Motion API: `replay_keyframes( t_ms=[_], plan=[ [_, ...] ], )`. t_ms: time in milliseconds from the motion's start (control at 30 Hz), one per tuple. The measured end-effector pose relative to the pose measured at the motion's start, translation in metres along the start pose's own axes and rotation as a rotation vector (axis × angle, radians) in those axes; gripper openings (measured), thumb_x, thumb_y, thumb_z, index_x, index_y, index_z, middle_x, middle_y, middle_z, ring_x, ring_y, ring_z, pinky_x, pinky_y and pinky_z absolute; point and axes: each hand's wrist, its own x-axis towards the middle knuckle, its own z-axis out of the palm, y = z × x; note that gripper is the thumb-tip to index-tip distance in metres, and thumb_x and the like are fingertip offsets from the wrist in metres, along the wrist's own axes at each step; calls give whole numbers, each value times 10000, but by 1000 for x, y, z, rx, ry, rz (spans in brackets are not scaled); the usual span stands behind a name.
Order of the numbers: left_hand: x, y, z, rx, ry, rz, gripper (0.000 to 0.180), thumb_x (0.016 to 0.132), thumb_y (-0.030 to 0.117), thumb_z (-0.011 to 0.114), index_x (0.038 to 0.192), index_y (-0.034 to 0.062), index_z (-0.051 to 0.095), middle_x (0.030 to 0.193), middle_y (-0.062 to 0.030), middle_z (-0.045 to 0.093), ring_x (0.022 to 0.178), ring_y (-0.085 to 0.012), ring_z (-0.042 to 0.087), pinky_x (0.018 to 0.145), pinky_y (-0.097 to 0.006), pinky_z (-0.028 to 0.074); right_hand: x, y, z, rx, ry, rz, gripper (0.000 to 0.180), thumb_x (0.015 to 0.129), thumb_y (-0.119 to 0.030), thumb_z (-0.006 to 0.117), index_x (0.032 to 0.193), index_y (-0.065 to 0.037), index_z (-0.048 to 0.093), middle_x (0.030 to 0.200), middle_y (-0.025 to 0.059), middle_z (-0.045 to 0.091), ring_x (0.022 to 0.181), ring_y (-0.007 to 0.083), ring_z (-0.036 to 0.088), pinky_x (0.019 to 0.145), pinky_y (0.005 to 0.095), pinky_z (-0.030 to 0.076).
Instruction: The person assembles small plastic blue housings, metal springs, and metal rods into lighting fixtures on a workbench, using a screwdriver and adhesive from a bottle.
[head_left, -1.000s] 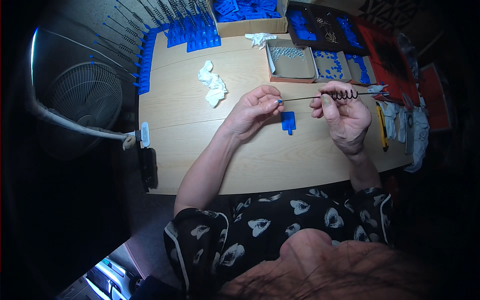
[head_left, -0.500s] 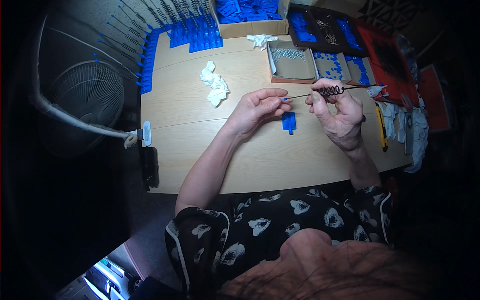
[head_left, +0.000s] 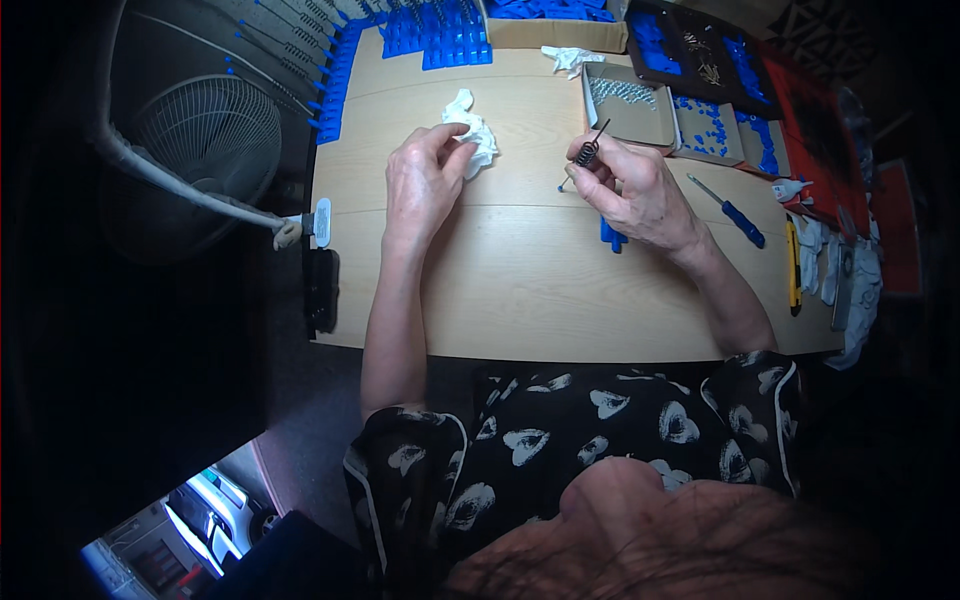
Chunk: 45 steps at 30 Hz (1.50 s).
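Note:
My right hand point(head_left: 640, 190) pinches a thin dark rod with a black coil spring point(head_left: 588, 154) around it; a small blue tip shows at the rod's lower end. Partly hidden beneath this hand, a blue plastic piece point(head_left: 613, 236) lies on the table. My left hand point(head_left: 425, 180) is at a crumpled white tissue point(head_left: 482, 145), its thumb and forefinger closed on the tissue's near-left edge. To the right of my right hand lies a screwdriver point(head_left: 738, 220) with a blue handle.
Shallow boxes hold clear beads point(head_left: 625, 93), small blue parts point(head_left: 702, 125) and more blue pieces point(head_left: 765, 145). Blue racks point(head_left: 440, 40) with spring rods line the far left. A yellow cutter point(head_left: 794, 262) lies at the right, and a fan point(head_left: 205, 130) stands beyond the left edge.
My left hand has left the rod's blue tip and moved left to the tissue. The right hand has shifted left and tilted the rod steeply; the screwdriver now shows fully. The view has shifted too.

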Motion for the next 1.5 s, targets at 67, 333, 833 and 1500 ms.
replay_keyframes(
  t_ms=[67,333,833,1500],
  plan=[
    [-2,-1,6,114,-34,3,293,836,152,797,1102,34,760,965,-170,736,833,-225,725,778,-368,571,-1,0,1,23,-7,19,139,927,-71,671,912,27,574,747,109,628,636,201,655,584,350,513],
    [-7,-12,18,88,-3,2,183,795,92,812,965,33,776,947,-159,703,833,-276,700,803,-398,556,-1,-1,6,55,2,40,120,928,-50,677,946,31,591,775,99,645,671,179,677,591,304,542],
    [-9,-3,29,-31,-40,228,165,799,-5,769,938,-15,682,962,-112,709,812,-187,676,718,-312,552,-4,13,5,77,44,33,138,934,-64,662,966,49,589,710,119,614,615,226,653,577,359,511],
    [-26,30,47,-18,-90,425,131,745,-34,726,821,7,627,841,-134,605,833,-317,652,723,-432,555,6,4,13,-39,29,-63,137,956,-84,653,951,28,575,680,139,605,603,260,649,548,376,496]
  ],
)
